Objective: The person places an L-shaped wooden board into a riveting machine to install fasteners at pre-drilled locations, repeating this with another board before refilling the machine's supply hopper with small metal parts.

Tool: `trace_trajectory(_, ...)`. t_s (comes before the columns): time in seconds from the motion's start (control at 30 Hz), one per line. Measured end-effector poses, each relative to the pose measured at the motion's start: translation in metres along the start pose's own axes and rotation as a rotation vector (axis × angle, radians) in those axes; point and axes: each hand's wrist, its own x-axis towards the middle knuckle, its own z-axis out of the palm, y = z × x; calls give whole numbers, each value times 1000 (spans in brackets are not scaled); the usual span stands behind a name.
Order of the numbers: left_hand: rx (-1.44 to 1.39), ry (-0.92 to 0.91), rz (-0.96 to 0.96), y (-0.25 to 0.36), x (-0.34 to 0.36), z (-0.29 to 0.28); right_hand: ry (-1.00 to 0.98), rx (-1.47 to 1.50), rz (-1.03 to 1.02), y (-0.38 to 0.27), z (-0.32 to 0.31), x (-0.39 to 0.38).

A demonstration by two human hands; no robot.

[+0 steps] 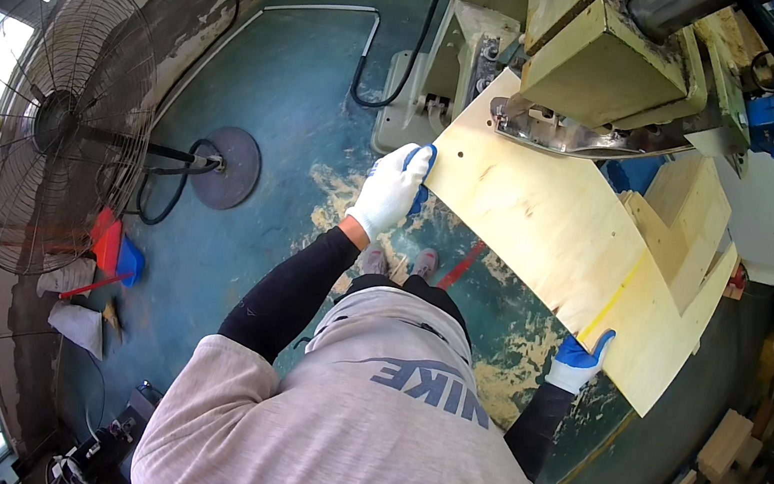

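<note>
Pale plywood sheet (pixel 532 220) slants across in front of the person, its far edge partly hidden by the metal guard (pixel 550 138) of a greenish machine (pixel 607 69). Gloved left hand (pixel 395 191): fingers closed on the left corner. Gloved right hand (pixel 579 362): gripping the near edge, thumb on top, other fingers hidden. Further out, at far left, a caged fan (pixel 61 125) stands above the teal floor (pixel 320 59).

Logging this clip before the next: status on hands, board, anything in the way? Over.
Left hand grips board at its left corner. Right hand holds near edge, toward right end. Machine overhangs far edge, hiding part of it.
</note>
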Motion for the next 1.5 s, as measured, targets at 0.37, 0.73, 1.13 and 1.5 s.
trace_trajectory(0.37,85,-13,17,0,3,11,-98,-55,-50,10,-12,42)
trace_trajectory(0.73,99,-108,23,-3,-5,-14,-74,65,-48,10,3,50)
trace_trajectory(1.13,-27,-180,-18,13,-9,-12,-89,111,-73,4,28,50)
trace_trajectory(1.5,182,-207,-4,33,44,2,-191,182,-63,11,33,95)
